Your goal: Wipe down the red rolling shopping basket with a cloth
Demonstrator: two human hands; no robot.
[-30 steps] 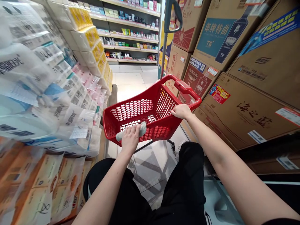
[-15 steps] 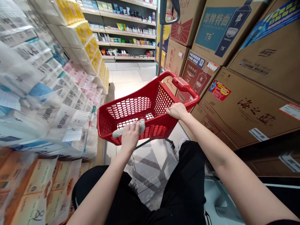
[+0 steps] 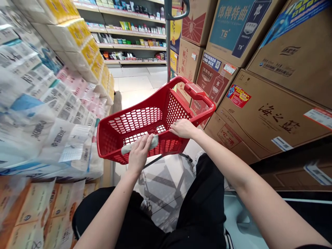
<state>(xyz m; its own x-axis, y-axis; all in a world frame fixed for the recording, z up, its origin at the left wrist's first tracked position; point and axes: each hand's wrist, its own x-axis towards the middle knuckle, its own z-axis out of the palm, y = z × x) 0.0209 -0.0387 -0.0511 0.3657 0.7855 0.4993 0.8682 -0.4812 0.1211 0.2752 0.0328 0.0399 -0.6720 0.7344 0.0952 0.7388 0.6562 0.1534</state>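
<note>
A red plastic shopping cart [image 3: 131, 111] with a latticed basket stands slantwise in front of me, its handle at the upper right. My left hand [image 3: 140, 151] is closed over a pale grey-green cloth [image 3: 126, 148] and presses it onto the basket's near rim. Part of the cloth is hidden beneath the fingers. Further right, my right hand [image 3: 183, 128] grips the same rim below the handle, fingers curled over its edge. Inside, the basket floor shows a dark red patch near the middle.
Stacked cartons [image 3: 275, 114] line the right side. Wrapped tissue packs [image 3: 59, 100] pile up on the left, with orange packs [image 3: 33, 207] below. Shelves of bottles [image 3: 135, 31] stand at the back. A grey upright post [image 3: 168, 52] rises behind the cart. A pale stool-like object [image 3: 241, 221] is beside my leg.
My right hand has slid left along the rim, away from the handle. The left hand with the cloth has shifted slightly right relative to the basket. The whole view has moved a little.
</note>
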